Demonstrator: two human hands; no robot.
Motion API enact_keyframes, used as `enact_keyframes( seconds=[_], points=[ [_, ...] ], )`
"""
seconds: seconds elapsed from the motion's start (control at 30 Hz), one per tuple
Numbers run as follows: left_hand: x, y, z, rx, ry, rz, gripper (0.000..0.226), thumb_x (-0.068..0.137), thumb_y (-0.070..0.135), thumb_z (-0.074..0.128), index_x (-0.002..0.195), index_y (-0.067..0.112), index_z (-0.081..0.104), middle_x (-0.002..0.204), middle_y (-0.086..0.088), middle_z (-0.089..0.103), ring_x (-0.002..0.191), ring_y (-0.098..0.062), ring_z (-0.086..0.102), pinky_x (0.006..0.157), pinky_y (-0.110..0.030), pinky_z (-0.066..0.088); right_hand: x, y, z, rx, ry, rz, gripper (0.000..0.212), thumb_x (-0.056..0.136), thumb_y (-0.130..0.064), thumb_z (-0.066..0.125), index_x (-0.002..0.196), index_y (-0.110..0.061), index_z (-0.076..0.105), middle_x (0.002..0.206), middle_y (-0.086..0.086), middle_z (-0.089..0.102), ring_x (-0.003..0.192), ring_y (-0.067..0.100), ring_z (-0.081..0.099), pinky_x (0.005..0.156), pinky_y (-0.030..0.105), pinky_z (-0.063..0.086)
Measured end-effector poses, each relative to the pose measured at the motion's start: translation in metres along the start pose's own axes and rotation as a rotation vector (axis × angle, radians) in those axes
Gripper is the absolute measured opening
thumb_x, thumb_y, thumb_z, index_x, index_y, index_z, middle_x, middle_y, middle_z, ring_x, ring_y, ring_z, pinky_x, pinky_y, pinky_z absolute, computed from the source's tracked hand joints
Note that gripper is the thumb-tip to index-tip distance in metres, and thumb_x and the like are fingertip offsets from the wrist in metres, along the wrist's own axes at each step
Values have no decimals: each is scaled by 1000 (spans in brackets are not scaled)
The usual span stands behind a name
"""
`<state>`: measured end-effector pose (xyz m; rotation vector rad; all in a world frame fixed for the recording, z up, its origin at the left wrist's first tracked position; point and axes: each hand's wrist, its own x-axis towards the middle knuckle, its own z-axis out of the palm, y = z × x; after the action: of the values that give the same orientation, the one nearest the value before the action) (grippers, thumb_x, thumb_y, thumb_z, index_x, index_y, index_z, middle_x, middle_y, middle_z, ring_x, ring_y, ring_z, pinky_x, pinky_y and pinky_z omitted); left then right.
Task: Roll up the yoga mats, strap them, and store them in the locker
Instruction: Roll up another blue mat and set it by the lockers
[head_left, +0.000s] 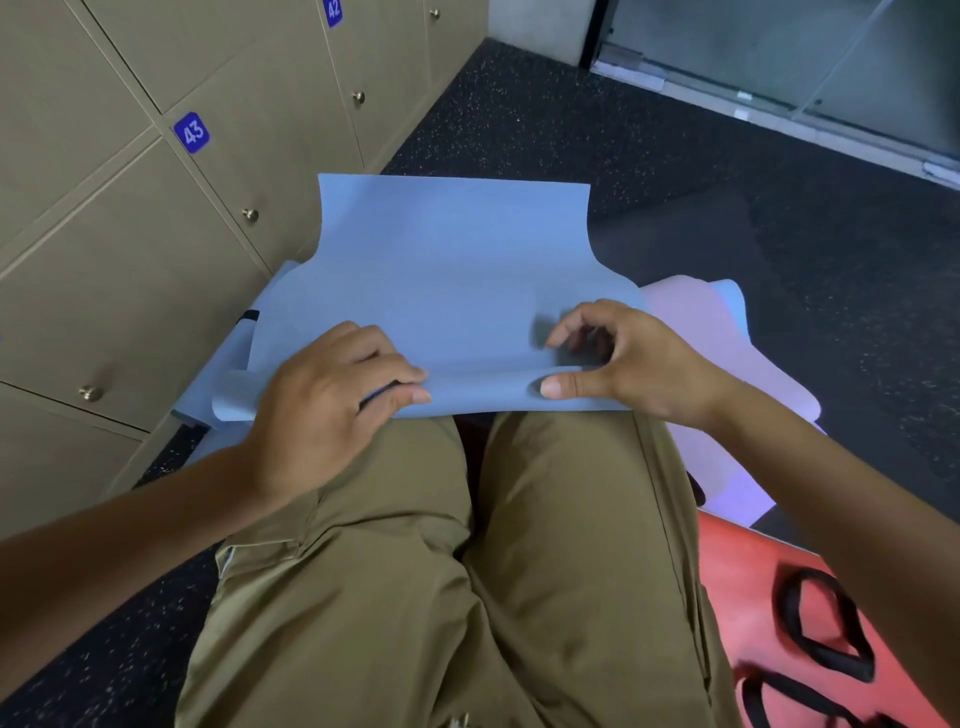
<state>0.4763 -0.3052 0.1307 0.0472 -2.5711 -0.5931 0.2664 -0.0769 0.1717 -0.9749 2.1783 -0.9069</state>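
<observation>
A blue yoga mat (452, 260) lies spread on the dark floor in front of my knees, running away from me. Its near edge is turned up into a small fold. My left hand (332, 389) grips that near edge at the left, fingers curled over it and thumb beneath. My right hand (618, 358) pinches the same edge further right, thumb pressed flat on the mat and fingers arched above it. A lilac mat (727, 353) lies under the blue one and sticks out to the right. A red mat (769, 613) with black straps (826, 634) on it lies at the lower right.
Beige lockers (130, 249) with brass knobs line the left side; one carries a blue tag numbered 43 (192, 132). A glass door with a metal track (779, 109) stands at the far right. Dark speckled flooring (779, 234) surrounds the mats. My tan trousers (457, 571) fill the foreground.
</observation>
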Motion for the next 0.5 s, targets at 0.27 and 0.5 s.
enact_keyframes(
  seconds=[0.27,0.5],
  points=[
    [5,-1,-2,197,-77,60,49,88,59,67,98,12,77,88,2,67,78,-22,61,70,-26,41,-3,1,8,-136,144,-81,32,73,-46,88,78,-23,66,81,-10,61,74,5,53,66,19,40],
    [24,-14,-4,-71,-259,-173,45,88,66,56,93,24,72,86,11,62,86,-8,58,77,-37,49,-18,23,35,-552,455,-503,34,99,-37,61,95,-5,71,88,6,61,82,26,51,76,37,45]
  ],
)
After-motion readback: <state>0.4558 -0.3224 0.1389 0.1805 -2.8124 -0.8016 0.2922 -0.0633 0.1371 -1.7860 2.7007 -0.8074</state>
